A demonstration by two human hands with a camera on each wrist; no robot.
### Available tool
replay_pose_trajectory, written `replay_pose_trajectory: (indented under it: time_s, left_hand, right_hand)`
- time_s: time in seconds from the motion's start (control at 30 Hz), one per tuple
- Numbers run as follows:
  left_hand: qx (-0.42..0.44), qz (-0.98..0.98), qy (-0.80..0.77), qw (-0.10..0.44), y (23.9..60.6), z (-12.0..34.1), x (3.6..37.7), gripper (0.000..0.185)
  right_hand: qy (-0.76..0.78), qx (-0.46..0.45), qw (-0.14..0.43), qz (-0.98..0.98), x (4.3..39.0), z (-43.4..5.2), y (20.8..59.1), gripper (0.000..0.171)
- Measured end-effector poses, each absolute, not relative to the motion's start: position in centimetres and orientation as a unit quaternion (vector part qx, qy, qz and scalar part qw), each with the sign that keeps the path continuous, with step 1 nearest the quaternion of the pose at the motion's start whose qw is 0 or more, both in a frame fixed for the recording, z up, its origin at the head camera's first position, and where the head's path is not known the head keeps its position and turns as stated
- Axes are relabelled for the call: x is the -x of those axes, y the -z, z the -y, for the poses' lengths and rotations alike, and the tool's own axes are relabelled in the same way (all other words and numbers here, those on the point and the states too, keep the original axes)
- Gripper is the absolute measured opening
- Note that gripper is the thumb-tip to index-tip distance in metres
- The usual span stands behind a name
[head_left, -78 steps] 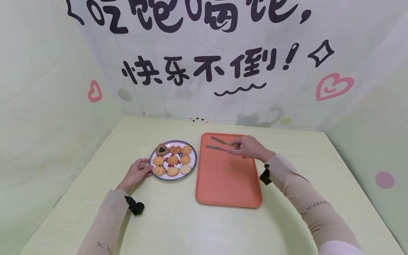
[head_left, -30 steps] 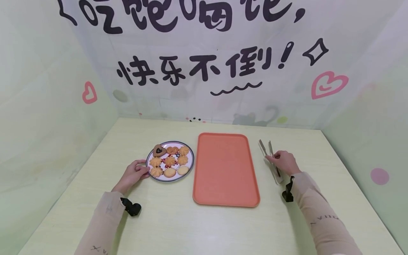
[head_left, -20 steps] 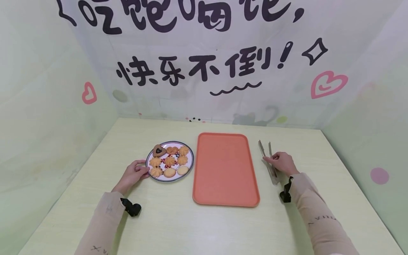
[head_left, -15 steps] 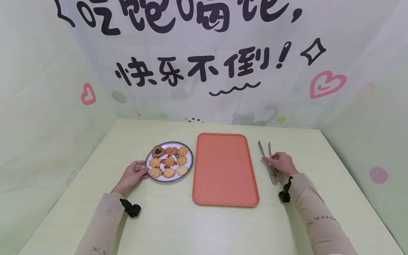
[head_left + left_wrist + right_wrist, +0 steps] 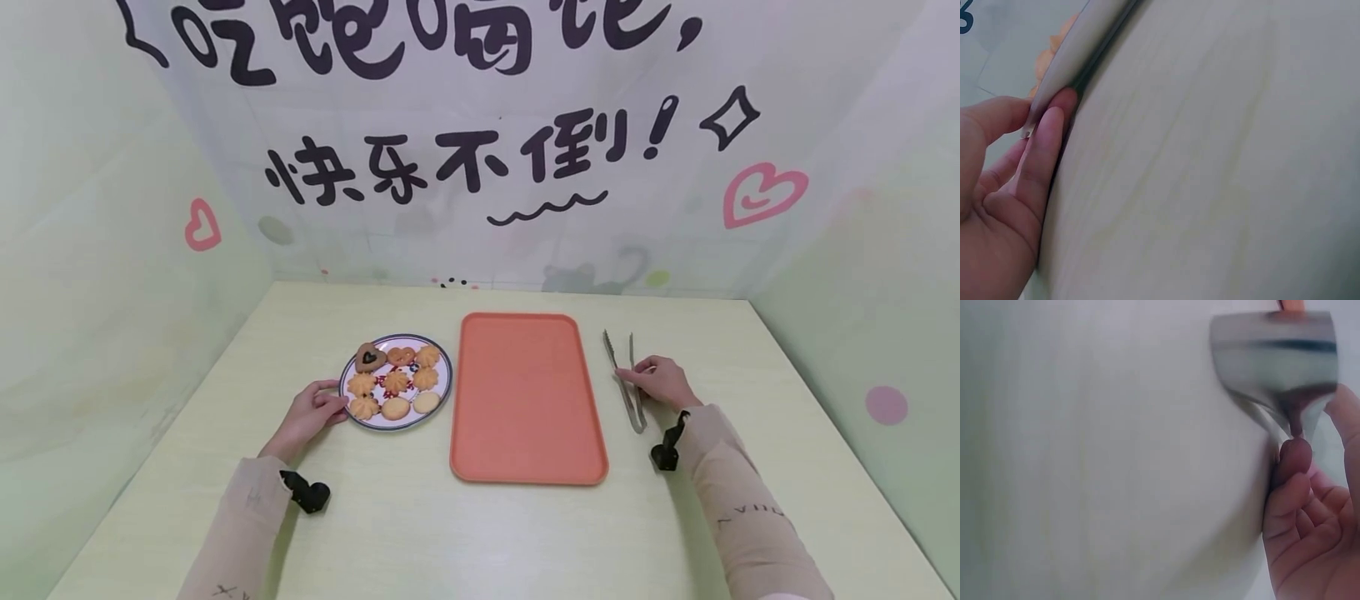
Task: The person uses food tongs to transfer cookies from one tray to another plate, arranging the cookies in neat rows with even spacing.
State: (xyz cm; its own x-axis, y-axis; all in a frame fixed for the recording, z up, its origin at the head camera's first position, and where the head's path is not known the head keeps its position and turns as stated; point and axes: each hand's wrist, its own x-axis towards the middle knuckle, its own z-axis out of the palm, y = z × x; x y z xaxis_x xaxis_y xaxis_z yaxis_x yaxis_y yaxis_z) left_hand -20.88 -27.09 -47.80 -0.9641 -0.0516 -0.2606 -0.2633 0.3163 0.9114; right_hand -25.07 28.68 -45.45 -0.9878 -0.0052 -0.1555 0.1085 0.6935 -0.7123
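In the head view my left hand point(image 5: 306, 419) holds the left rim of a round, dark-rimmed plate point(image 5: 389, 342). The left wrist view shows the thumb on top of the plate's edge point(image 5: 1063, 75) and fingers beneath it. Several cookies point(image 5: 396, 382) lie on the plate, among them flower-shaped, oval and heart-shaped ones. My right hand point(image 5: 662, 382) pinches metal tongs point(image 5: 629, 407) at the table, right of the orange tray point(image 5: 528, 400). Their tips point away from me and stand apart. Close up in the right wrist view is the tongs' shiny rounded end point(image 5: 1272, 359).
The tray lies flat between the plate and the tongs, a narrow gap from each. The pale table point(image 5: 480, 542) meets a printed fabric backdrop point(image 5: 420, 233) at the back, with fabric walls left and right.
From above the tray, my right hand has carried the tongs rightward and down beside it. In the last half second the tongs' near end has turned slightly. The left hand has stayed at the plate.
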Motion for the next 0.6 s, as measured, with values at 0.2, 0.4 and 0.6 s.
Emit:
replay_pose_trajectory:
  time_s: [0.2,0.4,0.6]
  left_hand:
    - [0.099,-0.804,-0.579,0.093,47.76,27.13,20.89,0.051]
    - [0.101,-0.804,-0.578,0.095,47.80,27.13,20.97,0.052]
    - [0.103,-0.794,-0.588,0.115,47.51,27.21,20.89,0.054]
  right_hand:
    - [0.419,-0.037,0.085,-0.903,25.14,-28.87,45.80,0.052]
    - [0.437,-0.039,0.094,-0.894,24.93,-29.00,45.68,0.056]
    - [0.466,-0.048,0.109,-0.877,24.50,-29.34,45.51,0.057]
